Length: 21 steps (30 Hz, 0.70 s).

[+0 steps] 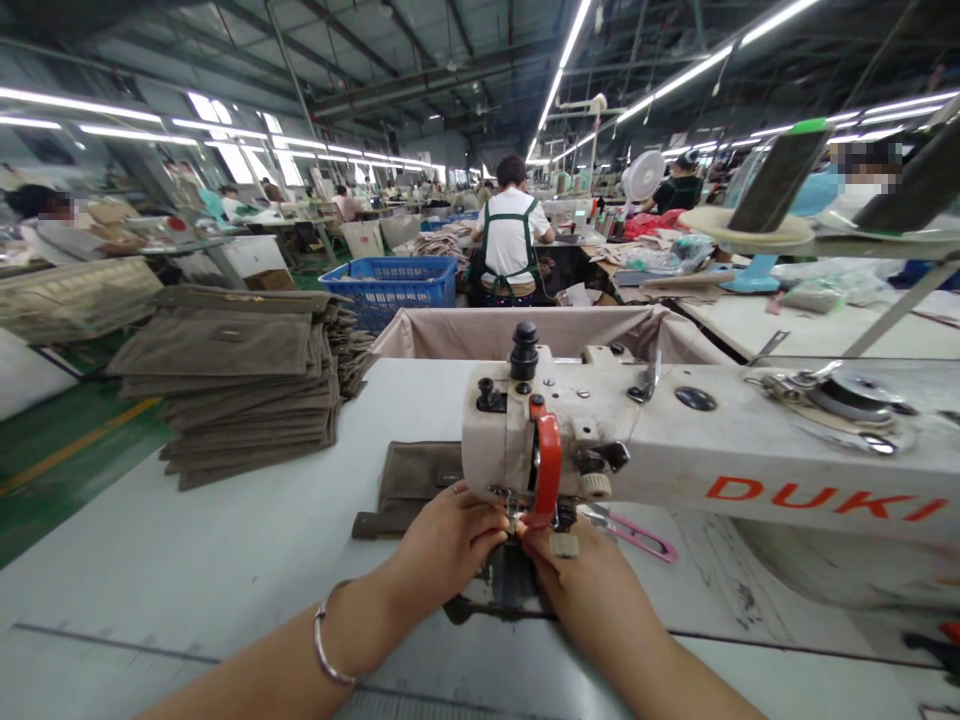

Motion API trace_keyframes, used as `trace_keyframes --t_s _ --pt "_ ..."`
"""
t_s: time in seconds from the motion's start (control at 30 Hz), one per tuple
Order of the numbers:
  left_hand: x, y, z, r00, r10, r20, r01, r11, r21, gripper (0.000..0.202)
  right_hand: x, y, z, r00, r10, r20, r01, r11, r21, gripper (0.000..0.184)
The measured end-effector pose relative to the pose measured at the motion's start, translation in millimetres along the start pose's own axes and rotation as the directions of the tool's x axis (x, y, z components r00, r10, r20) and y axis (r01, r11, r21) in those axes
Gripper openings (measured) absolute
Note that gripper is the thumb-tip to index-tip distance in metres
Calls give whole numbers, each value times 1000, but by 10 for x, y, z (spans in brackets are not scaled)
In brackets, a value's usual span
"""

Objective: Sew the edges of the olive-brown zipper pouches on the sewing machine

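Observation:
A grey-brown fabric piece [412, 475], with a small label and a folded strip along its near edge, lies under the head of a white sewing machine [652, 415]. My left hand [452, 535] pinches at the fabric's edge just left of the needle, thumb and fingers together. From the other side my right hand [581, 570] closes its fingertips at the same edge, partly hidden by the red guard [548, 470]. Both sets of fingertips nearly meet by the presser foot [513, 515]. Exactly what lies between them is too small to make out.
Pink-handled snips [641, 535] lie right of my right hand. A tall stack of grey-brown fabric pieces [240, 370] stands at the table's left. Behind the machine hangs a beige cloth bin [457, 333], with a blue crate [394, 280] and a seated co-worker [511, 235] beyond.

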<state>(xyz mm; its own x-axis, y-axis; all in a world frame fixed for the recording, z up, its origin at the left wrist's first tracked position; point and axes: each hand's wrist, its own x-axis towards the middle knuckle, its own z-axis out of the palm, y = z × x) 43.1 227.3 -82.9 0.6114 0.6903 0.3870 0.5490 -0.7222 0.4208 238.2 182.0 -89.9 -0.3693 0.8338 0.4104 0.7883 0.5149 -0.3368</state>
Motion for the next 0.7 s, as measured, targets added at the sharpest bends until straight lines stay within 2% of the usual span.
trace_keyframes --t_s 0.53,0.7 --pt "-3 -14 44 999 -43 -19 44 998 38 12 1 -6 33 999 39 -20 -38 999 29 27" --pt "-49 -24 61 997 -6 -81 10 999 52 15 -11 -53 26 999 36 -37 -37 999 -21 24"
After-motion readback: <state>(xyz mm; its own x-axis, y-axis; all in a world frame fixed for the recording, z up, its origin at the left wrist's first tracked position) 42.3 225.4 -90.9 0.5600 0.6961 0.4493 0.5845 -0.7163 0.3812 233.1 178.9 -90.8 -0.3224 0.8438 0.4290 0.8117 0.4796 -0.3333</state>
